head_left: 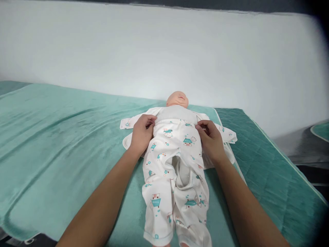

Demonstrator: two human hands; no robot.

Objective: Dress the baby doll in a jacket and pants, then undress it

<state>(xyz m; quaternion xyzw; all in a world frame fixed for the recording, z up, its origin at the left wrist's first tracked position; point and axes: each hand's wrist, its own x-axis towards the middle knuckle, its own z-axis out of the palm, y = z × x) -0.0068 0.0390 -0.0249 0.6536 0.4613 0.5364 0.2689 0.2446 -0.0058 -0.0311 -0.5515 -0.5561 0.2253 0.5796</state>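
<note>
A baby doll (178, 99) lies on its back, head toward the wall. Printed white pants (164, 164) cover its legs and reach up over its waist, with a grey-white cloth showing at the open crotch. A white printed top (227, 134) lies spread beneath it, its sleeves out to both sides. My left hand (142, 133) pinches the waistband of the pants at the left side. At the right side my right hand (210, 139) has its fingers closed on the same waistband.
A light green blanket (56, 144) lies under the doll and stretches left. Darker green quilted cloth (269, 171) is on the right. Behind the doll's head stands a white wall (154, 51). Another green surface (322, 131) shows at the far right edge.
</note>
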